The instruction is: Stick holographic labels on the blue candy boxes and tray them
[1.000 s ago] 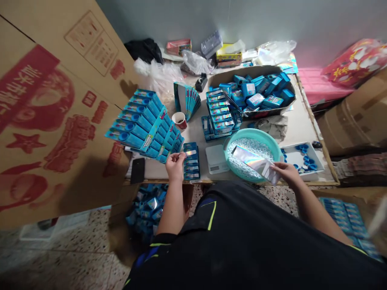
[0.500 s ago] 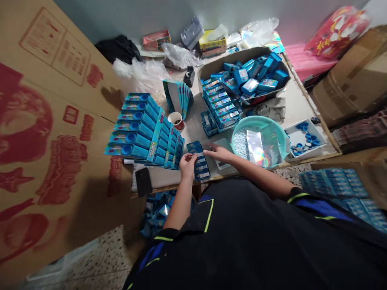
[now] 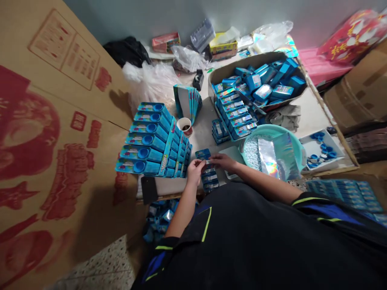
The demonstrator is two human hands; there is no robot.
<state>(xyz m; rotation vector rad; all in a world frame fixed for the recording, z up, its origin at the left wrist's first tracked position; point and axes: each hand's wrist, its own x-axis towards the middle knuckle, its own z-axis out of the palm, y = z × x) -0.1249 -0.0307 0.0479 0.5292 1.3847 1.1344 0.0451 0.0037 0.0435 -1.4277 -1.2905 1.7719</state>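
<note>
My left hand is closed in a pinch on the left end of a small pale strip. From the other side my right hand comes in with its fingers drawn together at the strip's right end. Both hands hover over a column of small blue boxes on the table, several with a pale band across them. The fingers hide part of this column. Just left of it stands a tall stack of blue packs with round caps.
A paper cup with dark liquid stands behind the hands. To the right are a turquoise basin of pale beads, a white tray of blue caps, and a carton of blue boxes. A large cardboard box rises at left.
My right hand's fingers, spread beside the boxes before, have closed in at the strip's right end. My left hand keeps its pinch. The whole view has shifted slightly.
</note>
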